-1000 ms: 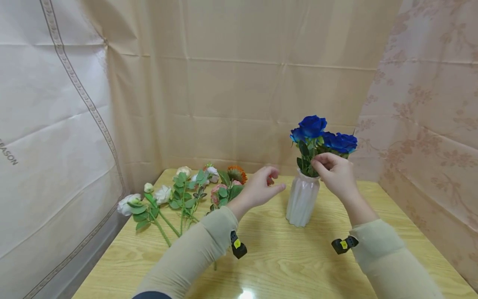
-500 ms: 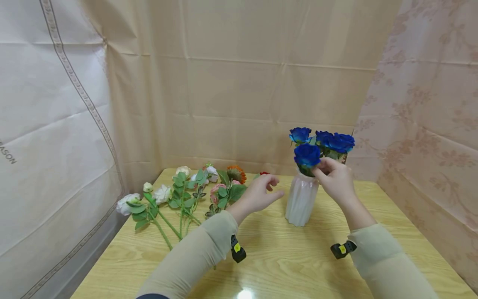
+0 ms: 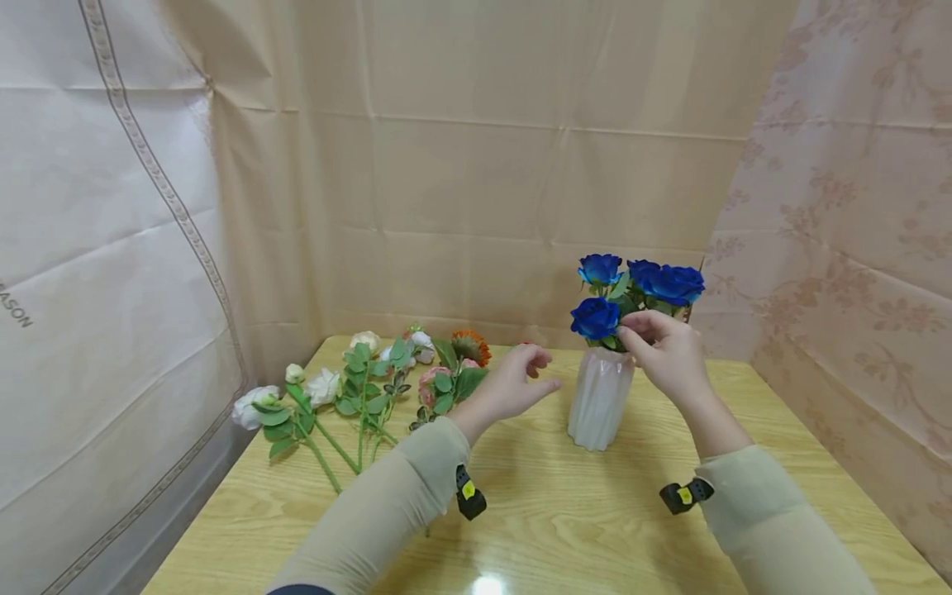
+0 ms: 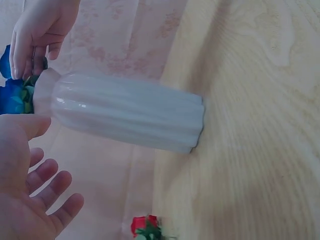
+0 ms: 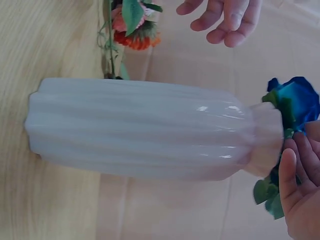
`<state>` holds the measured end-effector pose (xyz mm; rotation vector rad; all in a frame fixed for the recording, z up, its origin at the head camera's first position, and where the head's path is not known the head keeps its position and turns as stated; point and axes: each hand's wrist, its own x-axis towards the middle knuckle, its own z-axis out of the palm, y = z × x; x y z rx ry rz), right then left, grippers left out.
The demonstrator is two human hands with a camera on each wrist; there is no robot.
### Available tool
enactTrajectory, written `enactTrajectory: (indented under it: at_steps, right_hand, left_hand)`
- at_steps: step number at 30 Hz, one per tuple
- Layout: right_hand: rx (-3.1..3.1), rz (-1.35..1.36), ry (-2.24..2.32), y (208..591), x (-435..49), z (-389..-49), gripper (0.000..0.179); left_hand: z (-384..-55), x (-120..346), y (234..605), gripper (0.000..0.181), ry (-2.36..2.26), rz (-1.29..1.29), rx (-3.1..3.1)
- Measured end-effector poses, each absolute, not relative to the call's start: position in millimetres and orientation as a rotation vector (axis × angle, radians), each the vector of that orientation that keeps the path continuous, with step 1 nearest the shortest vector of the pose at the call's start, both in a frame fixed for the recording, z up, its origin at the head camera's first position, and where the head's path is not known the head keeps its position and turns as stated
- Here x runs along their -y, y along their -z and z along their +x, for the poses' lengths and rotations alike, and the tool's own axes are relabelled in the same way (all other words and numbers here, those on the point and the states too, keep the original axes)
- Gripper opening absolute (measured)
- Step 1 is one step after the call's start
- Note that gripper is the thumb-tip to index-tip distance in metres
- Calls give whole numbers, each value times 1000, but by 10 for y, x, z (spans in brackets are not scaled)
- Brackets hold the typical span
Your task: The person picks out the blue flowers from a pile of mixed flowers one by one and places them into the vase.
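A pale ribbed vase [image 3: 601, 401] stands upright on the table, with several blue roses in its mouth. The lowest blue rose [image 3: 595, 318] leans to the left just above the rim. My right hand [image 3: 668, 351] is at the vase's mouth, its thumb and fingers beside this rose and its leaves; in the right wrist view, the thumb [image 5: 287, 180] is apart from the fingers, and I see no stem between them. Left of the vase, my left hand [image 3: 509, 384] hovers with fingers spread and touches nothing.
White flowers [image 3: 325, 387] with long green stems lie on the left of the wooden table [image 3: 565, 529]. Pink flowers [image 3: 431, 384] and an orange flower [image 3: 472, 347] lie behind my left arm. A red flower [image 4: 144, 225] shows in the left wrist view.
The front blue rose has dropped down into the vase beside my right hand, then tipped left. My right hand has shifted only a little. My left hand has hardly moved.
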<state>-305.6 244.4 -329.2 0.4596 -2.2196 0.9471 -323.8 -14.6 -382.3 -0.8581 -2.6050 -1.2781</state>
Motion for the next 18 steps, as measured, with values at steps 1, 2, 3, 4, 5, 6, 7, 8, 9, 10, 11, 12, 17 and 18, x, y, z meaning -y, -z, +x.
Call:
enactTrajectory:
  at_steps: [1, 2, 3, 4, 5, 6, 7, 8, 9, 10, 11, 12, 17, 18]
  right_hand:
    - [2216, 468, -962, 3271, -2437, -3046, 16]
    - [2210, 479, -979, 3247, -2429, -3034, 16]
    - [2203, 492, -997, 3223, -2421, -3023, 16]
    - [2196, 507, -1008, 3199, -2412, -3010, 16]
    - [2189, 520, -1013, 3174, -2402, -2997, 17]
    - [2182, 535, -1013, 3149, -2392, -2984, 17]
    - [2176, 548, -1010, 3124, -2380, -2971, 16]
    - [2171, 556, -1004, 3101, -2370, -2956, 16]
    - [2168, 561, -1001, 3079, -2358, -2943, 16]
    - [2167, 562, -994, 3058, -2344, -2928, 16]
    - [2168, 561, -993, 3040, -2330, -2914, 16]
    - [2169, 558, -993, 3025, -2315, -2896, 17]
    - [2172, 576, -989, 3006, -2242, -2815, 16]
    - [2169, 592, -973, 3012, -2227, -2804, 15]
  left_hand:
    - [-3242, 160, 3806, 41, 1290, -864, 2599]
    - [-3242, 172, 3783, 41, 1295, -867, 2592]
    - [-3239, 185, 3757, 41, 1294, -867, 2588]
    - [-3235, 198, 3730, 42, 1286, -867, 2584]
    - [-3234, 212, 3704, 42, 1275, -867, 2577]
    - [-3232, 224, 3676, 42, 1263, -870, 2570]
    - [-3228, 237, 3647, 42, 1247, -870, 2566]
    - [-3221, 248, 3617, 43, 1225, -870, 2563]
    - [-3215, 260, 3590, 43, 1209, -878, 2558]
    - [-3209, 272, 3563, 43, 1189, -888, 2553]
    - [-3206, 282, 3539, 42, 1170, -898, 2548]
    - [-3198, 293, 3517, 42, 1151, -910, 2544]
    - [-3138, 363, 3446, 41, 1092, -963, 2504]
    - [-3123, 383, 3442, 40, 1085, -971, 2495]
